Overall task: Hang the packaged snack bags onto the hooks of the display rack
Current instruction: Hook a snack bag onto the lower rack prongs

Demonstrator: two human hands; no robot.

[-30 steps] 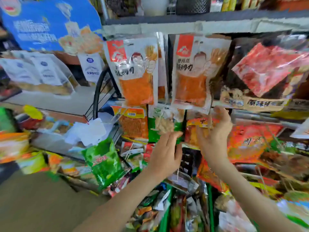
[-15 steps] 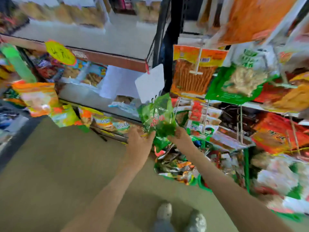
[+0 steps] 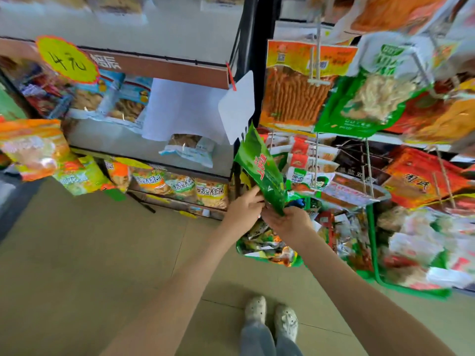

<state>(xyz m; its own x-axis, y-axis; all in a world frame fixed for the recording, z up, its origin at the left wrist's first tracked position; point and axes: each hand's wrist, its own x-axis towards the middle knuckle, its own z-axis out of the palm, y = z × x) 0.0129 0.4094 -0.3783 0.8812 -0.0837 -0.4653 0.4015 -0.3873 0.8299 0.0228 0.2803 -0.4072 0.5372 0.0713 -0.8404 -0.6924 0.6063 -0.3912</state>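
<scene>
A green snack bag (image 3: 261,168) with red lettering stands tilted in front of the display rack (image 3: 367,170). My left hand (image 3: 245,208) pinches its lower left edge. My right hand (image 3: 289,223) grips its bottom end from below. The rack's thin metal hooks (image 3: 317,160) stick out to the right of the bag, loaded with orange, red and green snack packs. An orange pack of sticks (image 3: 295,83) and a green-and-white pack (image 3: 367,96) hang higher up.
A green basket (image 3: 272,260) of mixed snack packets sits on the floor under my hands. A shelf unit (image 3: 159,68) with bagged goods and a yellow price tag (image 3: 66,60) stands to the left. Tan floor and my two shoes (image 3: 271,317) are below.
My hands dropped from the upper hanging packs to the green bag and took hold of it. The view tilted down. Since half a second ago the bag has turned more upright.
</scene>
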